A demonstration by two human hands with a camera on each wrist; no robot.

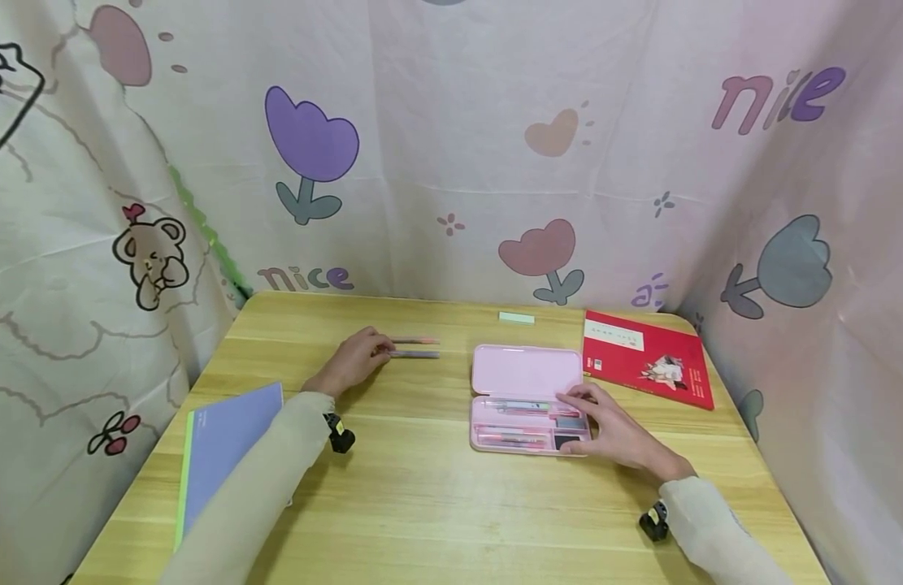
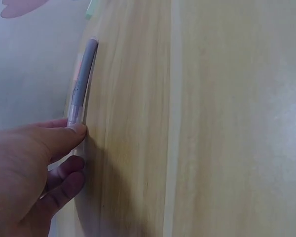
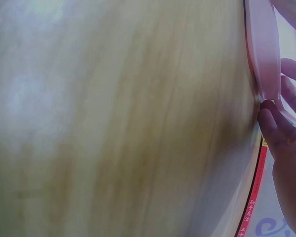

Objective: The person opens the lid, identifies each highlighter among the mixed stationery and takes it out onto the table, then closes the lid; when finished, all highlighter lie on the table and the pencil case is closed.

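Observation:
My left hand [image 1: 354, 360] pinches a grey pen [image 2: 85, 74] between thumb and fingers, low over the table's left half. Just behind it lies a second pen [image 1: 418, 340], orange-toned, partly hidden by the fingers. A pink pencil case [image 1: 527, 370] lies with its lid folded back. Several pens [image 1: 511, 439] fill its long compartments, and a grey block [image 1: 570, 423] and a dark block [image 1: 566, 441] sit in the small ones. My right hand [image 1: 614, 428] holds the case's right end, thumb near the front edge, fingers by the hinge; the right wrist view shows fingertips against its side.
A red book [image 1: 647, 357] lies at the back right, close to the case. Near the back edge is a small pale green block [image 1: 516, 318]. A blue-purple notebook [image 1: 232, 443] lies at left, partly under the left sleeve. Patterned curtain [image 1: 436, 146] surrounds the wooden table [image 1: 436, 520].

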